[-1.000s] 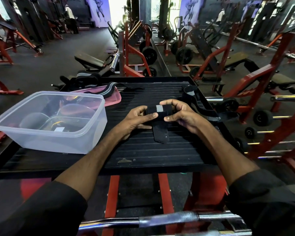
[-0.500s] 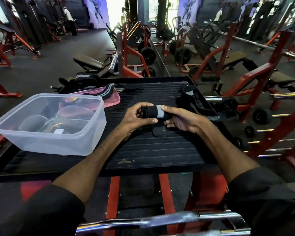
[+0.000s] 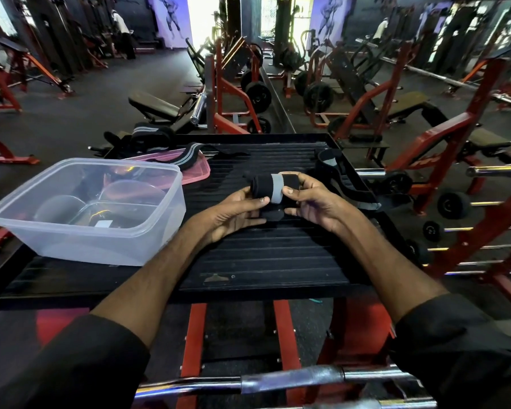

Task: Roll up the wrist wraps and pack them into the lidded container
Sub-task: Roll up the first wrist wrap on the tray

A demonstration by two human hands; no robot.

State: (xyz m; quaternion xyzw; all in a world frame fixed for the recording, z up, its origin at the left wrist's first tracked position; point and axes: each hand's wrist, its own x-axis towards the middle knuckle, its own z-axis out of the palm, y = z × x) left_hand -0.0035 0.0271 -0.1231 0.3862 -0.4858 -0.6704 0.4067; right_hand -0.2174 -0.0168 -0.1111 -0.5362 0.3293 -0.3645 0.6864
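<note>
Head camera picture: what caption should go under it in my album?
Both hands, left and right, roll a black wrist wrap beside an open clear container.

Platform [image 3: 278, 255]: black ribbed top on red legs, the landmark for the rest.
Barbell [image 3: 278, 382]: chrome bar lying crosswise just in front of the platform.
Bench [image 3: 152, 106]: black padded seat on the floor beyond the platform's far left corner.
Weight plates [image 3: 258, 96]: black discs, beyond the platform's far edge.
Standing figure [image 3: 124, 36]: far beyond the platform, left; possibly facing away.
</note>
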